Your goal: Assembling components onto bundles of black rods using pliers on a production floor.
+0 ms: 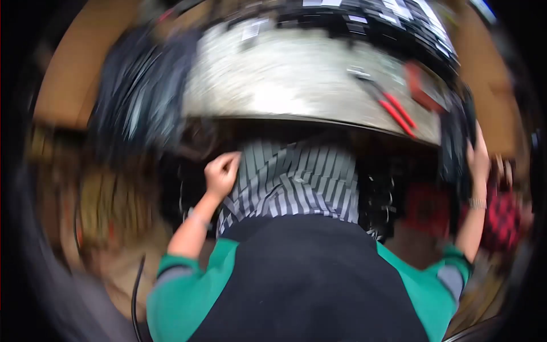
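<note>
My left hand is curled closed above my striped lap, just short of the table's front edge. Nothing shows in its fingers. On the far right my right hand grips the outer side of a bundle of black strips, which hangs over the table's right end. Motion blur hides the bundle's exact kind and part of the fingers. Nearby on the table lie pliers with red handles, their metal head pointing away from me. A red-brown block-shaped thing lies between them and the bundle.
The pale worktable curves across the top. A large bundle of long black strips drapes over its left end. Several blurred black things line the back. Brown board-like surfaces flank the table. A black cable runs at lower left.
</note>
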A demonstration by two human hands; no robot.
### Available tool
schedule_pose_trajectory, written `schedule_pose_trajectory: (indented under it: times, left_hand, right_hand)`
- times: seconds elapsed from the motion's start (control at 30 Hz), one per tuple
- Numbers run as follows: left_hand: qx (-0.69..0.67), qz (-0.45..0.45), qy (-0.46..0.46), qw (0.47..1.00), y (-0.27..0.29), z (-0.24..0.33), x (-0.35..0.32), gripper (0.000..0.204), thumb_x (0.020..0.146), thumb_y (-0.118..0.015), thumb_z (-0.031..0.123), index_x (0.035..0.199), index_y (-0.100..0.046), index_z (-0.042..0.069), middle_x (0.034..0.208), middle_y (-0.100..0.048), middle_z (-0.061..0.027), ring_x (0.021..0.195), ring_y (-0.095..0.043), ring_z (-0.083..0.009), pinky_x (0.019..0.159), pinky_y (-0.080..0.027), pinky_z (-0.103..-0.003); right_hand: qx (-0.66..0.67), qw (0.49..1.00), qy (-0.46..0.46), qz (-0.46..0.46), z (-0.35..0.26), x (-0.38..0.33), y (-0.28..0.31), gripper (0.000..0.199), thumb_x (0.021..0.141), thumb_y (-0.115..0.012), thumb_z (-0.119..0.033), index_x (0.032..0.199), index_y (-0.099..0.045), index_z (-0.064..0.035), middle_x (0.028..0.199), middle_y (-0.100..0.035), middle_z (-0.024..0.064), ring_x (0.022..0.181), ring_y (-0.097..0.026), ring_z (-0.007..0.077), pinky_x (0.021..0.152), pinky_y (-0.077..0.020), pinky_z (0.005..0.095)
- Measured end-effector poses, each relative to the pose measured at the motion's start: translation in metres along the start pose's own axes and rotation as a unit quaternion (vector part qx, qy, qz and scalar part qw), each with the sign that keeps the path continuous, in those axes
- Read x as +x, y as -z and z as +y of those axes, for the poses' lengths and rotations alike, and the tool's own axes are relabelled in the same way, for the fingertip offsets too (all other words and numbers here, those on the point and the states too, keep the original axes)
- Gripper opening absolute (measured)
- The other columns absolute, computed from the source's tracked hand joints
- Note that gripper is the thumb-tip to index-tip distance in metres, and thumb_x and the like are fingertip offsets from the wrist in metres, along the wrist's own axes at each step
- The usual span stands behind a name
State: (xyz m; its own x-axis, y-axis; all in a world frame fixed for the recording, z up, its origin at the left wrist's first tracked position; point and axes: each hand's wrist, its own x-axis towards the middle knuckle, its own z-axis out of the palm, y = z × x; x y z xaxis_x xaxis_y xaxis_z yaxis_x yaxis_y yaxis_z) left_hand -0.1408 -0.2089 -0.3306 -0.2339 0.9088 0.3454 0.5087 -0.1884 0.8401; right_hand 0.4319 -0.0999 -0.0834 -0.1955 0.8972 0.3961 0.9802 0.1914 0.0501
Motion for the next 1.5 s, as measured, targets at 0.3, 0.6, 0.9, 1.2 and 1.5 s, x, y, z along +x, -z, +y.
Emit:
schedule_pose_trajectory:
  times: [0.3,0.6,0.9,1.2,1.5]
  left_hand:
    - [0.128,0.046,0.269,0.954,0.197,-0.277,-0.219,0.019,0.077,-0.061,0.017,0.094,-0.063,0.009,0.084,-0.057,-0.0134,0.082,-0.058,-0.0298,0.071,-0.047,-0.038]
    - [0.019,0.131,0.487,0.863,0.318,-0.53,-0.327,0.034,0.081,-0.051,0.024,0.111,-0.056,0.009,0.111,-0.056,-0.0219,0.104,-0.052,-0.0379,0.086,-0.044,-0.042]
    - [0.037,0.385,0.594,0.705,0.331,-0.549,-0.336,0.038,0.07,-0.065,0.027,0.1,-0.062,0.005,0.1,-0.061,-0.0218,0.095,-0.058,-0.0362,0.08,-0.048,-0.042]
    - [-0.134,0.114,0.159,0.972,0.333,-0.278,-0.268,0.011,0.074,-0.06,0.015,0.07,-0.064,0.005,0.071,-0.063,-0.0123,0.067,-0.061,-0.0282,0.062,-0.048,-0.035]
    - [-0.044,0.046,-0.227,0.972,0.232,0.015,-0.086,0.017,0.075,-0.064,0.022,0.076,-0.056,0.007,0.081,-0.049,-0.0095,0.082,-0.047,-0.0269,0.075,-0.037,-0.038]
  right_hand:
    - [-0.149,0.985,-0.037,-0.081,-0.074,-0.183,0.0,0.042,0.091,-0.048,-0.027,0.12,-0.049,0.0031,0.122,-0.049,0.0236,0.113,-0.047,0.0353,0.096,-0.0356,0.0391]
    - [-0.011,0.993,0.1,-0.066,-0.428,-0.121,-0.113,0.035,0.09,-0.053,-0.024,0.114,-0.054,0.0004,0.105,-0.058,0.0162,0.093,-0.055,0.0267,0.082,-0.0432,0.0343]
    - [0.096,0.982,0.078,-0.143,-0.554,-0.207,-0.137,0.03,0.091,-0.051,-0.02,0.112,-0.056,0.0006,0.101,-0.06,0.0119,0.089,-0.057,0.0197,0.08,-0.0443,0.0287]
    - [0.285,0.901,0.245,-0.218,-0.7,-0.265,-0.112,0.041,0.082,-0.061,-0.007,0.121,-0.048,0.0001,0.119,-0.054,0.0113,0.106,-0.053,0.0192,0.09,-0.0406,0.0304]
    - [0.41,0.846,0.263,-0.217,-0.602,-0.143,-0.041,0.029,0.083,-0.046,0.003,0.111,-0.053,0.002,0.076,-0.061,0.0138,0.055,-0.054,0.0164,0.053,-0.0421,0.0246]
